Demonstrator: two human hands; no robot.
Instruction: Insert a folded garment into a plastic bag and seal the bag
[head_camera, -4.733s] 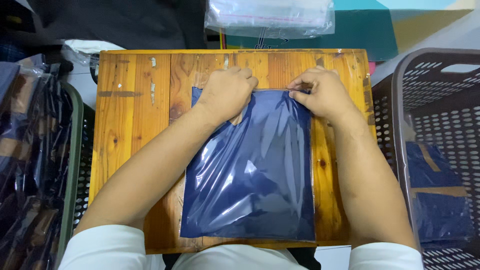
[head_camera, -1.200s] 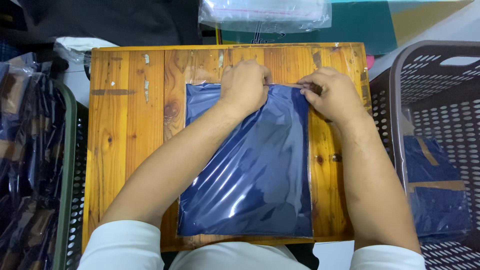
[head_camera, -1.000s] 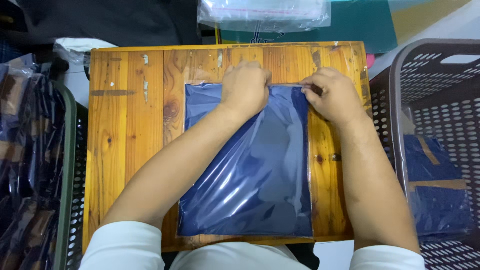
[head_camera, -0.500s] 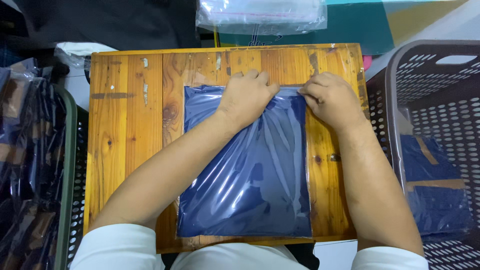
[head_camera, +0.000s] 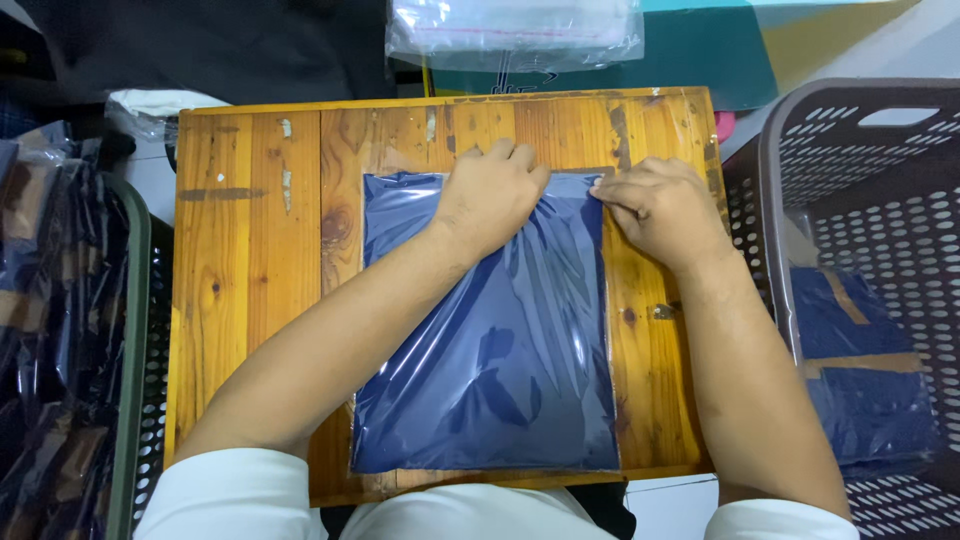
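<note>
Hands pressing a clear plastic bag with a folded dark blue garment inside (head_camera: 500, 340) on an orange-brown wooden tabletop (head_camera: 250, 260).

Head view: the bag lies flat in the middle of the tabletop, its top edge away from the person. The left hand (head_camera: 492, 195) rests palm down on the top edge, the grip released, fingers flat. The right hand (head_camera: 660, 205) is at the top right corner of the bag, fingertips touching the edge; I cannot tell if it pinches. A grey perforated plastic basket (head_camera: 860, 130) at the right holds similar blue packs. A stack of clear empty bags (head_camera: 515, 30) lies beyond the tabletop.
</note>
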